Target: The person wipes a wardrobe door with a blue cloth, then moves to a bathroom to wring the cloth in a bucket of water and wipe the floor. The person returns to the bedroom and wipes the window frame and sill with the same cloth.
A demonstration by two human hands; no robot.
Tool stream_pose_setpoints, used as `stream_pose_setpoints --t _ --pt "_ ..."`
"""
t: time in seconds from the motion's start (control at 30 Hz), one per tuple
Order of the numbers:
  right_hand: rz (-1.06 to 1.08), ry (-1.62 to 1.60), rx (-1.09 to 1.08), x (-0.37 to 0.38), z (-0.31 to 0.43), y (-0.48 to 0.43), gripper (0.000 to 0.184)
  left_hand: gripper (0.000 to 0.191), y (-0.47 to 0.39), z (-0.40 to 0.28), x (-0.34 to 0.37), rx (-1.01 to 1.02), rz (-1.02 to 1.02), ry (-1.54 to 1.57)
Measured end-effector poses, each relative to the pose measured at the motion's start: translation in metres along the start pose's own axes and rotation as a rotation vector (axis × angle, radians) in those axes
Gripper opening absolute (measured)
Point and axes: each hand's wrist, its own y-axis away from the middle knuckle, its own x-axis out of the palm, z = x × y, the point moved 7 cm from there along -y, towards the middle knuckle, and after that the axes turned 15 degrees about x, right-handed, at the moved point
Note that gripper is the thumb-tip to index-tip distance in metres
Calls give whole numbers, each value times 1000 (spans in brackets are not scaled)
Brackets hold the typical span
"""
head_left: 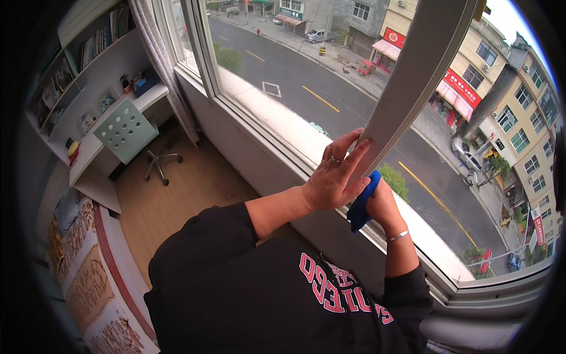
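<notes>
My left hand, with a ring on one finger, lies against the pale upright frame of a sliding window, its fingers spread and pointing up along it. Just right of it, my right hand grips a blue cloth beside the lower part of the same upright; a silver bracelet circles that wrist. Part of the cloth hangs down in front of the window's bottom track. The right fingertips are hidden behind the cloth and the frame.
The window track runs along the sill below the glass, with a street outside. To the left are a curtain, a desk with a perforated chair back, bookshelves and a bed. The wheeled chair base stands on the wooden floor.
</notes>
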Motion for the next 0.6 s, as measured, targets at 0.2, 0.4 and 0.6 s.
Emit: stream_pose_setpoints --t 0.2,0.4,0.6 --pt "231 -715 332 18 -33 3 8 74 -2 -7 -2 -42 -42 42" --pt "-498 -1022 20 -118 28 44 17 64 25 2 -25 -81 8 -96" --pt "-1621 1041 -326 -374 136 89 26 61 59 13 -38 -177 86 -180"
